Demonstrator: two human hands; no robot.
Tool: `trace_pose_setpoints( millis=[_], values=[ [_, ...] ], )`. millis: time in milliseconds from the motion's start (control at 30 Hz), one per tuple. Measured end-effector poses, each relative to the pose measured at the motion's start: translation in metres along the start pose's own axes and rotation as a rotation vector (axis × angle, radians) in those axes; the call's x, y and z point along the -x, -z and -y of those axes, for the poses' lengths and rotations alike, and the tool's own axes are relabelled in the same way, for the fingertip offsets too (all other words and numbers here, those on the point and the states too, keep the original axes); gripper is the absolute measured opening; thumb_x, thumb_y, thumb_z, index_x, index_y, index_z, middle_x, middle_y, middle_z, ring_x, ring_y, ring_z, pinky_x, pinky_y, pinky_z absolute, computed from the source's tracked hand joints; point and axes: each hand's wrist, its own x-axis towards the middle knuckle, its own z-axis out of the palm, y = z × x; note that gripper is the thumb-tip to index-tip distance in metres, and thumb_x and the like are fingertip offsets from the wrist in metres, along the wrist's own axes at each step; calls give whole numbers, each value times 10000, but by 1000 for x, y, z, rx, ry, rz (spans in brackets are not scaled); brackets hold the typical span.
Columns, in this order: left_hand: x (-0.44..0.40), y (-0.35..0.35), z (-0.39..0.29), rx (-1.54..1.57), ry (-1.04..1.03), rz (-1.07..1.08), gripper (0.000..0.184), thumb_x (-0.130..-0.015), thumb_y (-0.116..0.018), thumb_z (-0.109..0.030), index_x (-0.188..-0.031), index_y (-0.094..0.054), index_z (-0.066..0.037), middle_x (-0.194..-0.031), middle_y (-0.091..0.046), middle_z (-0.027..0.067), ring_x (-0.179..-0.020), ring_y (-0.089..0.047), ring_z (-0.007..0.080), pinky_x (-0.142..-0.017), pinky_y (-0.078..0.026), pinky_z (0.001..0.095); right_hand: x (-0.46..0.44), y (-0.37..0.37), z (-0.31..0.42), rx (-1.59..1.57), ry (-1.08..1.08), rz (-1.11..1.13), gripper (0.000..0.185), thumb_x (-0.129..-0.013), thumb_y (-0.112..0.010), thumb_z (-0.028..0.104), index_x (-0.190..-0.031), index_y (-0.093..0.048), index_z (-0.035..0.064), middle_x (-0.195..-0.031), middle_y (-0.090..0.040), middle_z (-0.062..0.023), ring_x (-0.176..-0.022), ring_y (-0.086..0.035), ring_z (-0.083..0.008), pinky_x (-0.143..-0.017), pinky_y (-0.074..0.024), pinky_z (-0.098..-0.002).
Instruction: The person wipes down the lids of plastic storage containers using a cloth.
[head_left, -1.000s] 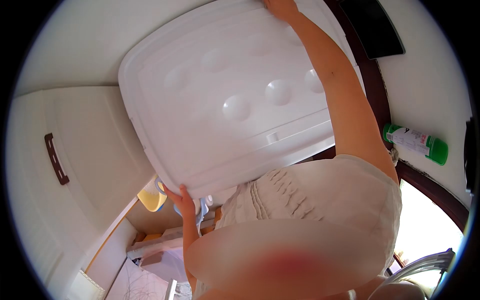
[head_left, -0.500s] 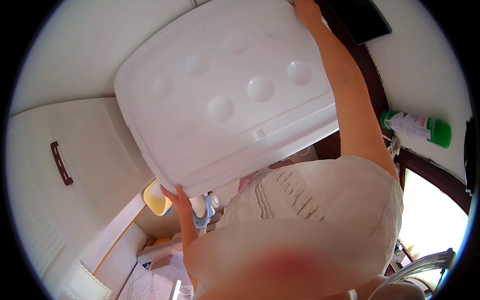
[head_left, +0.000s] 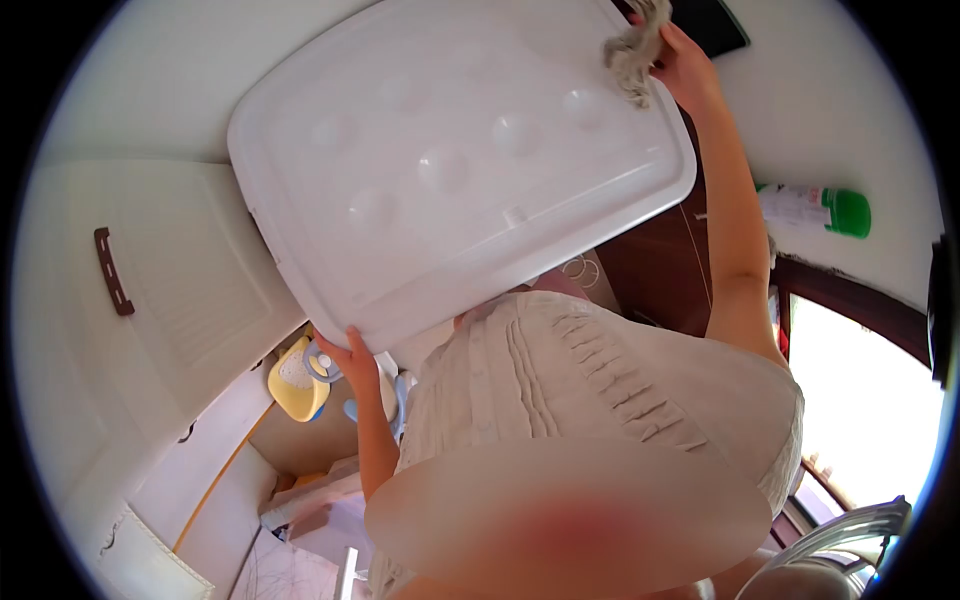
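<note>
A large white plastic lid (head_left: 400, 245) with round raised bumps is tilted in front of my body. My left hand (head_left: 348, 362) grips its near-left corner, with the thumb on top and the fingers partly hidden beneath. Beyond the lid's far-right edge, my right hand (head_left: 690, 72) is closed around a crumpled grey cloth (head_left: 632, 62). The cloth hangs over that edge of the lid; whether it presses on the surface I cannot tell.
At left stands a pale cabinet door (head_left: 200, 260) with a brown handle (head_left: 113, 272). Below the lid is a yellow plastic item (head_left: 300, 385). A green-capped canister (head_left: 840, 212) and a dark flat panel (head_left: 710, 25) are at right, near a bright opening (head_left: 860, 400).
My right hand has come from the lid's far edge towards the right and now holds the grey cloth. The lid has shifted slightly up in view, with my left hand still on its corner.
</note>
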Motion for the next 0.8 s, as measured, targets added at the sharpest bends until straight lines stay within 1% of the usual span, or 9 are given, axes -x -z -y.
trace_pose_setpoints(
  millis=[100,167,200,300,367,433,467,567,800],
  values=[
    [-4,-1,7,16,-39,-8,696,-974,-538,-144,-1528,-164,47,-1516,-290,248,-1366,-393,349,-1127,-344,426,10,-32,36,-376,-106,278,354,-1031,-537,328,-1177,-672,34,-1117,-697,-57,-1026,-642,-164,-882,-500,-331],
    [-5,-1,11,10,-48,-11,700,-971,-543,-147,-1528,-165,47,-1512,-292,250,-1367,-392,352,-1128,-344,427,13,-44,47,-753,-103,552,482,-1042,-383,298,-1439,-481,43,-1442,-535,-177,-1311,-525,-308,-1131,-384,-505],
    [-5,0,12,1,-60,-13,705,-969,-547,-150,-1528,-166,47,-1508,-294,251,-1367,-392,354,-1128,-344,429,13,-49,50,-799,-134,570,550,-1066,-318,415,-1435,-486,42,-1455,-523,-176,-1349,-496,-300,-1139,-375,-508],
    [-5,0,10,-9,-75,-18,704,-967,-546,-146,-1527,-167,47,-1510,-291,253,-1364,-394,361,-1129,-343,431,29,-79,78,-701,24,742,609,-1055,-325,494,-1430,-488,42,-1453,-517,-190,-1346,-495,-309,-1142,-370,-508],
    [-8,-1,17,7,-95,-19,704,-964,-546,-144,-1526,-168,48,-1507,-297,255,-1362,-395,363,-1129,-343,431,23,-90,75,-645,59,657,570,-1051,-394,482,-1389,-521,40,-1334,-607,-158,-1249,-570,-277,-1083,-436,-485],
    [-6,-1,19,14,-107,-23,705,-961,-546,-141,-1526,-169,49,-1505,-302,256,-1361,-396,365,-1128,-344,431,1,-92,51,43,114,200,457,-1045,-470,385,-1320,-569,34,-1156,-671,-90,-1119,-626,-214,-980,-503,-444],
    [-6,-1,15,15,-85,-23,706,-957,-548,-139,-1524,-172,51,-1504,-305,259,-1360,-397,366,-1128,-343,430,-16,-85,29,228,244,235,342,-1022,-529,268,-1269,-602,44,-1038,-678,-28,-987,-644,-155,-863,-531,-387],
    [-6,-2,18,-3,-51,-36,710,-948,-553,-137,-1521,-181,53,-1505,-308,268,-1361,-399,367,-1126,-344,430,-40,-64,-7,280,203,228,312,-1008,-535,224,-1261,-611,58,-1050,-679,-29,-942,-646,-153,-826,-526,-349],
    [-5,-1,13,2,-62,-43,709,-954,-561,-150,-1520,-186,55,-1509,-317,265,-1365,-401,367,-1128,-340,425,-7,-88,22,111,127,207,307,-1014,-532,227,-1260,-611,61,-1057,-683,-31,-915,-647,-140,-826,-517,-304]
  ],
)
